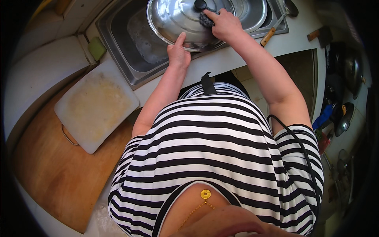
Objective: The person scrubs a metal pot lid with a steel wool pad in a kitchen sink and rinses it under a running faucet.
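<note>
A shiny metal pot lid (174,17) with a black knob (200,4) is held over the stainless steel sink (117,56). My left hand (179,52) grips its near rim, the thumb lying on top and the other fingers mostly hidden beneath. My right hand (226,26) presses a dark grey scouring pad (207,18) onto the lid's top, close beside the knob. Behind the lid to the right, another round metal piece (254,14) shows in part. Soapy water (148,44) covers the bottom of the left basin.
A green sponge (96,49) sits at the sink's left corner. A stained white cutting board (96,106) overlaps a large wooden board (59,174). Right of the sink lie a wooden-handled ladle (269,35) and a cleaver-like tool (321,36). Several pans and lids (353,74) are at the far right.
</note>
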### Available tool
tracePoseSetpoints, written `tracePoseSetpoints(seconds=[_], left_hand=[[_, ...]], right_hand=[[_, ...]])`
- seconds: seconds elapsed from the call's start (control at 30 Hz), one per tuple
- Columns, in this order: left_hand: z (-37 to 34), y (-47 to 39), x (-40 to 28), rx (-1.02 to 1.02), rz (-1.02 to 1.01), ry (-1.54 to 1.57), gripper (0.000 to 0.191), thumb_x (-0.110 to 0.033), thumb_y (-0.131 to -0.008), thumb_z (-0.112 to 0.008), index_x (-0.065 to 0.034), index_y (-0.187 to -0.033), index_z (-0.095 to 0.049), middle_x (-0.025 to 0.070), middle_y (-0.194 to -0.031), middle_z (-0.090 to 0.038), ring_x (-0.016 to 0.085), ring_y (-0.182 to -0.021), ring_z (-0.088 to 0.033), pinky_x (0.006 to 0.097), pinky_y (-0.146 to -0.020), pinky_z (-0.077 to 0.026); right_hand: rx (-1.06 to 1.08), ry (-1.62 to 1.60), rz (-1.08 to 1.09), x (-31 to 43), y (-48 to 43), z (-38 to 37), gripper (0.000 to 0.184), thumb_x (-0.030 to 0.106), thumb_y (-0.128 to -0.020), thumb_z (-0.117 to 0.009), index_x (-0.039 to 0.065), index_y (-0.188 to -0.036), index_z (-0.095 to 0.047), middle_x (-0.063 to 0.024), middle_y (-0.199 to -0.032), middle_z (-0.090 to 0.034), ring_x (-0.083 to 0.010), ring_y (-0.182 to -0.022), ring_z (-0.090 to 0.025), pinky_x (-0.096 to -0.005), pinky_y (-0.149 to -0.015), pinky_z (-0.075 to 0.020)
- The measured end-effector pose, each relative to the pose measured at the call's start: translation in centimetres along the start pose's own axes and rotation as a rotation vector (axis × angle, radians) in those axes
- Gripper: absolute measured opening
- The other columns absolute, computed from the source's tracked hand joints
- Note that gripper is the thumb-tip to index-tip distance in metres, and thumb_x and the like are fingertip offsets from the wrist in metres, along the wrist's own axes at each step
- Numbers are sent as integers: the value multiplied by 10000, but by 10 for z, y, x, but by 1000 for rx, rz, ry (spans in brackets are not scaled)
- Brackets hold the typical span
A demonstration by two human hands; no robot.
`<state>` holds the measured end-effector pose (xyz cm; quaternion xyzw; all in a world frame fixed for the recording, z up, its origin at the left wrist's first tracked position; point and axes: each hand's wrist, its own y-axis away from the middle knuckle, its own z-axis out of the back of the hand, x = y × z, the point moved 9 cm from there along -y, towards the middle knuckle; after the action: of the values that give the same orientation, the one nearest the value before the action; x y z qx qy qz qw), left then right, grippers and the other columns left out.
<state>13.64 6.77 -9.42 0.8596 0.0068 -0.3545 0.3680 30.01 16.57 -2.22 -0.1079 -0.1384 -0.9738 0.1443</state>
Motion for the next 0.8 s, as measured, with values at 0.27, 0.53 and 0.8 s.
tracePoseSetpoints(seconds=[0.27,0.53,0.8], left_hand=[[37,-32,-16,5,15,-58,232,-41,-773,-692,-78,-930,-525,28,-777,-578,154,-605,-552,292,-468,-449],[46,-39,-51,-60,-252,-167,387,-85,-809,-671,-53,-1089,-406,97,-949,-570,250,-755,-614,395,-508,-555],[55,-50,-51,-96,-234,-229,385,-127,-806,-694,-64,-1081,-432,85,-969,-571,240,-817,-609,409,-564,-561]], right_hand=[[-18,88,-92,-12,-15,28,367,220,-797,-535,245,-1158,-598,-115,-1103,-547,-303,-1038,-508,-429,-844,-410],[-140,232,243,47,1,1,416,255,-787,-602,205,-1197,-555,-118,-1118,-548,-278,-1007,-536,-372,-827,-447],[-117,158,319,51,-31,12,366,239,-825,-488,256,-1172,-601,-132,-1194,-509,-335,-1169,-414,-585,-1005,-237]])
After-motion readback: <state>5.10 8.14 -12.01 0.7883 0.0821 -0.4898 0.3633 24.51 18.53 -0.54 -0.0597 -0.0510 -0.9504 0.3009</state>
